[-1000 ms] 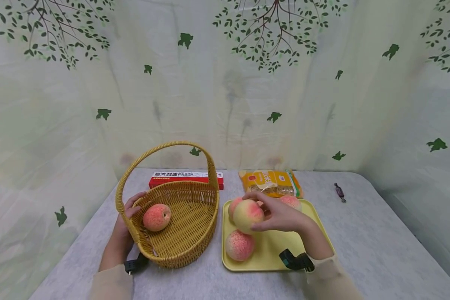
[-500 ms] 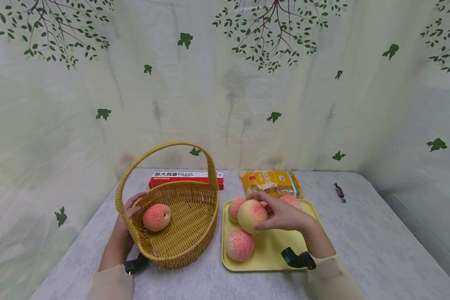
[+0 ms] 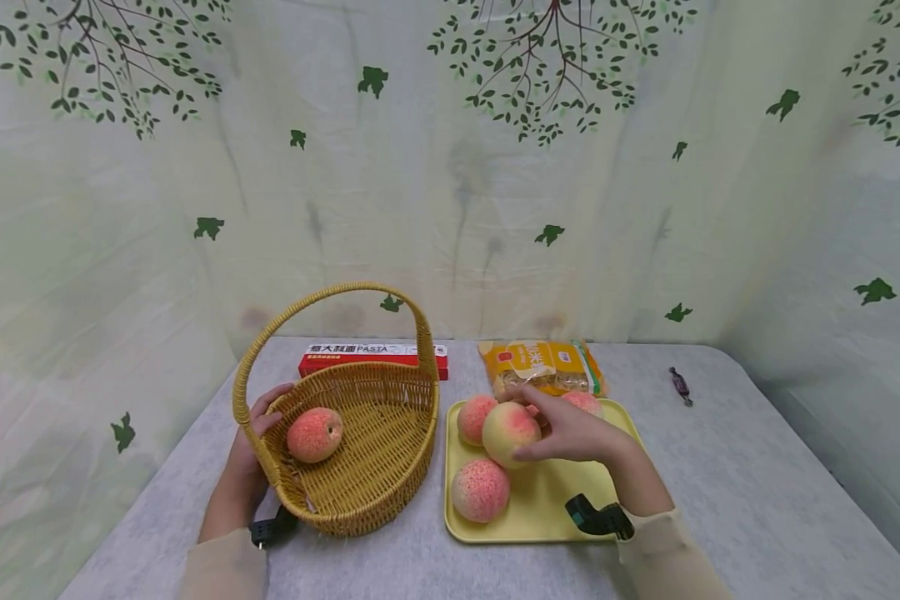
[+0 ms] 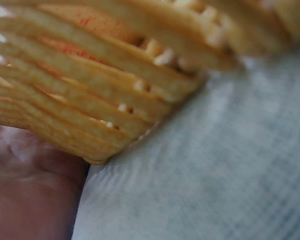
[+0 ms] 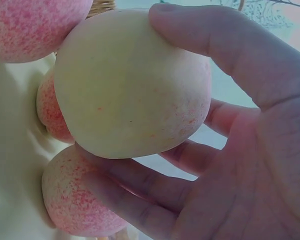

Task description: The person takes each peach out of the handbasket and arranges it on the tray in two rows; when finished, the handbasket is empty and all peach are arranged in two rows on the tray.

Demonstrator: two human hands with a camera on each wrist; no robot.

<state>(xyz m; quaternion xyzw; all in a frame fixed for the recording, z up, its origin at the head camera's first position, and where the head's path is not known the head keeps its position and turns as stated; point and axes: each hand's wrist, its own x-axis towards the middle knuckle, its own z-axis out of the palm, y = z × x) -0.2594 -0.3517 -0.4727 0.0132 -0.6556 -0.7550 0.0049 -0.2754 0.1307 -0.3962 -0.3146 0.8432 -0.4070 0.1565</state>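
Observation:
My right hand point(image 3: 570, 431) grips a pale yellow peach point(image 3: 507, 440) with a pink blush, thumb on the near side and fingers beyond it. This peach appears raised above the yellow tray point(image 3: 555, 521). Pinker peaches lie on the tray: a front peach point(image 3: 480, 492), a back-left peach point(image 3: 474, 418) and a back-right peach point(image 3: 583, 402); another is mostly hidden behind my hand. At the left, my left hand point(image 3: 246, 458) holds the rim of a wicker basket point(image 3: 386, 467), palm beside its outer wall. Inside sits one reddish peach point(image 3: 311, 437).
Behind the basket lies a red and white pasta box point(image 3: 375, 361). An orange food packet point(image 3: 543, 367) lies behind the tray. A small dark wrapped item point(image 3: 679, 385) is at the far right. The basket's tall arched handle point(image 3: 345, 287) rises over its opening.
My right hand has shifted slightly to the right with the pale peach in its grip. The left hand and basket stay put.

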